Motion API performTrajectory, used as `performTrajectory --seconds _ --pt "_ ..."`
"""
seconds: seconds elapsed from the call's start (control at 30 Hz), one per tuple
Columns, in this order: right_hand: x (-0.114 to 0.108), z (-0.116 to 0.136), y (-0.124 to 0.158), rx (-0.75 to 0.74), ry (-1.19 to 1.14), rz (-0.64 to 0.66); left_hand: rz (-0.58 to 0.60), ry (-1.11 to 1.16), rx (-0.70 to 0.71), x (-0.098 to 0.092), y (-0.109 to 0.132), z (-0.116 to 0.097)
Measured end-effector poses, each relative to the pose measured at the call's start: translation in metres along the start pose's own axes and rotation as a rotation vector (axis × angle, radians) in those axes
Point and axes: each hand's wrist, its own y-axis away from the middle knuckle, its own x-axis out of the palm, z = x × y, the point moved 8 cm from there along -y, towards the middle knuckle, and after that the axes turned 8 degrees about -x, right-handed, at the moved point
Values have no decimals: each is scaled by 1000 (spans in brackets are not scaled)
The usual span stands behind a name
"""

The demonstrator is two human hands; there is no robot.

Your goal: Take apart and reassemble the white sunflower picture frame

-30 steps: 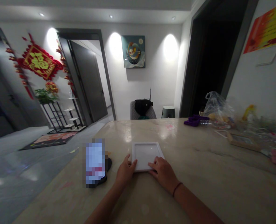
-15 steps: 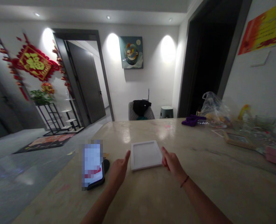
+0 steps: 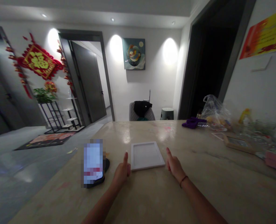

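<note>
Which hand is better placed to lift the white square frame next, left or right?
Left, probably: the left hand sits almost against the left edge of the white square frame, thumb raised, while the right hand stands slightly farther off the right edge.
</note>
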Motion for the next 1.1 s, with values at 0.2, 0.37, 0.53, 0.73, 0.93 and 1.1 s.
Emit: performTrajectory --seconds 0.2,0.37,0.53,0.73,0.93,1.1 --pt "-5 10 0 -186 410 -173 -183 -170 29 -6 -2 1" --pt "11 10 1 -242 416 -128 -157 -423 21 7 4 0" --pt "9 2 0 -201 -175 -160 -82 -211 3 4 -3 8" --pt "10 15 4 -159 -584 -115 -21 346 -23 3 -11 15" --pt "12 46 17 -273 -579 -21 6 351 76 11 -8 7" --pt "12 51 25 -298 -507 -92 -257 -64 444 10 13 -22"
